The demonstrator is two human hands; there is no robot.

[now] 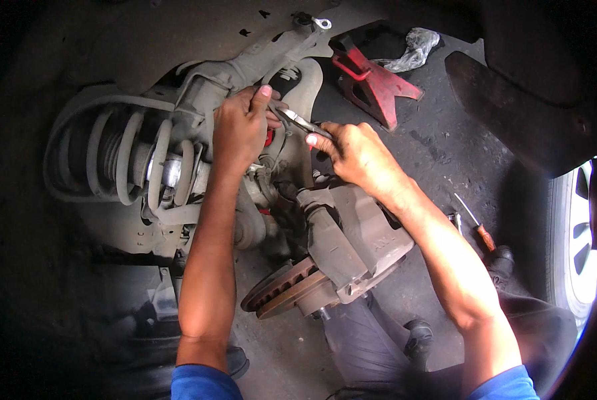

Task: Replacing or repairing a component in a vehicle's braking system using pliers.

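Note:
My right hand is closed around one end of a slim metal hand tool with a bright shank; its exact kind does not show. At the tool's other end, my left hand has its fingers curled and thumb raised. What those fingers grip is hidden. Both hands are over the grey suspension arm of a car. Left of them lies the coil spring around its damper. Below the right hand are the brake caliper and the rusty-edged brake disc.
A red jack stand stands on the dark floor, with crumpled clear plastic behind it. A screwdriver with an orange-brown handle lies to the right. Beyond it is a wheel. The wheel-arch liner hangs over the far side.

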